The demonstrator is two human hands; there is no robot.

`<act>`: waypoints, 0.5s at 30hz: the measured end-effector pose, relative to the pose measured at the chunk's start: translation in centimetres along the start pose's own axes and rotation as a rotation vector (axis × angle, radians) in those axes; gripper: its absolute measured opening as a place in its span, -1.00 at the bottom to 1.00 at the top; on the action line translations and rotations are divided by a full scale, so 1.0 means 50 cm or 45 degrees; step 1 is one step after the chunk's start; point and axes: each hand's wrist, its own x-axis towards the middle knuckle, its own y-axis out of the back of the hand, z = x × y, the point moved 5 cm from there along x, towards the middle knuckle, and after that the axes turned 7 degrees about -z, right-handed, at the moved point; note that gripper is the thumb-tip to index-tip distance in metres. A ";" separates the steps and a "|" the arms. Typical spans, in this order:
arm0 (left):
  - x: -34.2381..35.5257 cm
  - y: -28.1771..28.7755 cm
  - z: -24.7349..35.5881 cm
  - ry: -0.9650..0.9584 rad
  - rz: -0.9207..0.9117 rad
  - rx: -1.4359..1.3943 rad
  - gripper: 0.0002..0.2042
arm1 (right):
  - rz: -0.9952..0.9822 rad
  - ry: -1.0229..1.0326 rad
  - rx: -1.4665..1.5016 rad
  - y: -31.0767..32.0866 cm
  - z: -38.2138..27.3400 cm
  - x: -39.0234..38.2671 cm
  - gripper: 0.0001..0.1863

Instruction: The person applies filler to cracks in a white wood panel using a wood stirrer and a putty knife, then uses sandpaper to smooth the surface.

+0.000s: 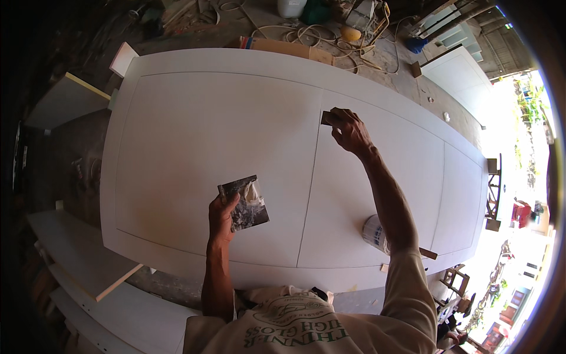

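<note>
A large white panel (177,118) with thin grooved lines lies under my hands. My left hand (221,215) grips a dark, square board (247,215) with pale paste (252,192) smeared on it, held over the panel's left-middle part. Higher up and right of centre, my right hand (351,131) is closed on a small dark scraper (327,118) at a vertical groove. Whether the scraper touches the surface is unclear. A white tub (372,233) stands on the panel, partly hidden by my right forearm, near a short wooden stick (429,253).
Loose white boards (76,251) lie at the left and lower left. Beyond the far edge are cardboard (283,50), coiled hoses (318,32) and clutter on the floor. Another white panel (454,79) is at the upper right. A bright opening (519,135) fills the right side.
</note>
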 end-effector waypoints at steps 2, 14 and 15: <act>-0.006 -0.003 -0.001 0.032 0.018 0.004 -0.71 | -0.039 0.027 -0.010 -0.025 0.024 0.017 -0.58; -0.029 0.002 -0.027 0.033 0.027 -0.063 -0.72 | -0.198 -0.035 0.009 -0.028 -0.006 -0.010 -0.62; -0.027 -0.001 -0.026 0.040 0.019 -0.068 -0.72 | -0.192 -0.035 0.058 -0.041 -0.011 -0.019 -0.61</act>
